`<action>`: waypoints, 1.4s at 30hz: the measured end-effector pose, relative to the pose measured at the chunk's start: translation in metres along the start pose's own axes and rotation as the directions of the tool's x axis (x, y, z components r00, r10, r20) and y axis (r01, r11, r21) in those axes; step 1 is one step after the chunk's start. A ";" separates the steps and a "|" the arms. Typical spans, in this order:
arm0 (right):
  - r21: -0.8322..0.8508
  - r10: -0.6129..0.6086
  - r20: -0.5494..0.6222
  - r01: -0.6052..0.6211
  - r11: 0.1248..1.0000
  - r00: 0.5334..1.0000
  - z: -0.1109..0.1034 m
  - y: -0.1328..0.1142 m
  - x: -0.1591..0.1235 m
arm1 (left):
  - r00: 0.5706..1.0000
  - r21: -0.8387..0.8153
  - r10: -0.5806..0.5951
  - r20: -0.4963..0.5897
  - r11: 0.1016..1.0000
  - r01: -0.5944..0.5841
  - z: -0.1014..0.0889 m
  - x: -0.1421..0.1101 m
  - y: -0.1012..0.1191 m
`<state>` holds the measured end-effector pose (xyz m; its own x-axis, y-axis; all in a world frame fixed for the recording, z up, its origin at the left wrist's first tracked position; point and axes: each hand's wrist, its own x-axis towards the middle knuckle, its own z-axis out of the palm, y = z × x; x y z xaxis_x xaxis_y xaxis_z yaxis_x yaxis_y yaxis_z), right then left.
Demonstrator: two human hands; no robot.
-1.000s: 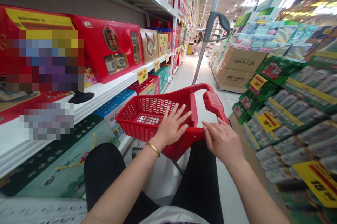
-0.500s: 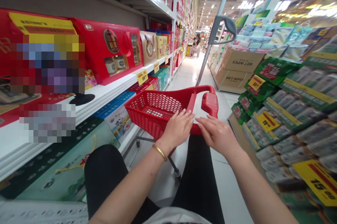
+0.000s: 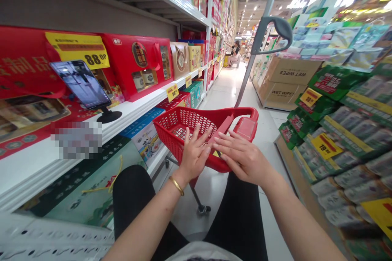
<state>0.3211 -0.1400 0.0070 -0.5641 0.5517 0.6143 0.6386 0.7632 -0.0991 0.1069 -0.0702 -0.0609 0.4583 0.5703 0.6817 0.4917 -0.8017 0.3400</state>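
A red plastic shopping cart basket (image 3: 171, 128) with lattice walls is right in front of my knees. My left hand (image 3: 194, 152), a gold bangle (image 3: 177, 186) at its wrist, is over the basket's near edge with its fingers spread. Close beside it, my right hand (image 3: 241, 155) lies palm down with the fingers extended, over the rim near the red handle (image 3: 256, 120). Neither hand holds anything. Whether the palms touch the rim cannot be made out. The hands' fingertips nearly meet in the middle.
On the left shelf stand a phone (image 3: 84, 83) on a black stand (image 3: 109, 116) and red gift boxes (image 3: 137, 65). A grey pole with a loop handle (image 3: 271, 36) rises ahead. Stacked packs (image 3: 333, 83) and wet wipes cartons (image 3: 283, 83) line the right. A person (image 3: 235, 50) sits far down the aisle.
My left hand's fingers have spread and point more upward. My right hand has shifted slightly toward the left one. The view has turned a little left, and the phone is now unblurred.
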 end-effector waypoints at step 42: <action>-0.193 0.215 -0.198 -0.254 0.948 0.956 0.053 -0.040 0.039 | 0.991 -0.190 -0.094 -0.098 0.979 0.074 -0.070 -0.048 0.015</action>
<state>0.2460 -0.1312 -0.0060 -0.2978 0.6252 0.7214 0.8496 0.5182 -0.0984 0.0406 -0.1219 -0.0437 0.3350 0.6225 0.7073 0.3748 -0.7767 0.5061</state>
